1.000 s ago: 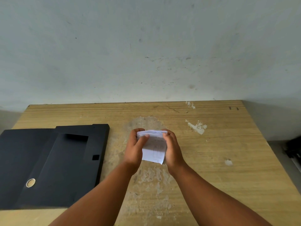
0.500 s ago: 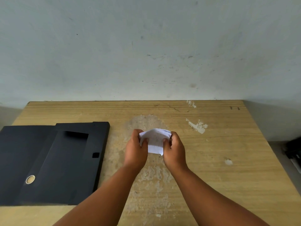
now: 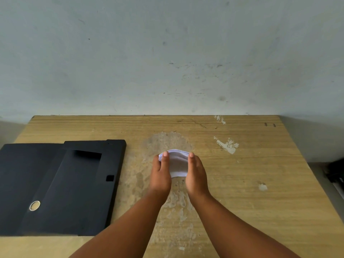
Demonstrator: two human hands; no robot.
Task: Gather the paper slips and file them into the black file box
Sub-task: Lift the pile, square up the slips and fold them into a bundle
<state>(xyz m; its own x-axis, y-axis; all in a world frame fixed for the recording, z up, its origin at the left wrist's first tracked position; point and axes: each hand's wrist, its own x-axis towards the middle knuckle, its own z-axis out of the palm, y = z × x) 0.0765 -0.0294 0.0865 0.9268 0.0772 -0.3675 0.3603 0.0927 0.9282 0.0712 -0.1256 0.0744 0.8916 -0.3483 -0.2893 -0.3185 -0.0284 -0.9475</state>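
A small stack of white paper slips (image 3: 177,162) stands on edge on the wooden table, squeezed between both hands. My left hand (image 3: 161,173) presses its left side and my right hand (image 3: 196,175) presses its right side, thumbs on top. The stack bows slightly between them. The black file box (image 3: 61,185) lies open and flat at the left of the table, about a hand's width from my left hand, its lid spread to the far left.
The wooden table (image 3: 251,192) has a worn pale patch in the middle and white paint marks at the right. A grey wall stands right behind it. A dark object (image 3: 337,174) sits beyond the table's right edge.
The slips went from tilted up with their printed face showing to lowered onto the table. Both hands closed in from the sides and squared the stack.
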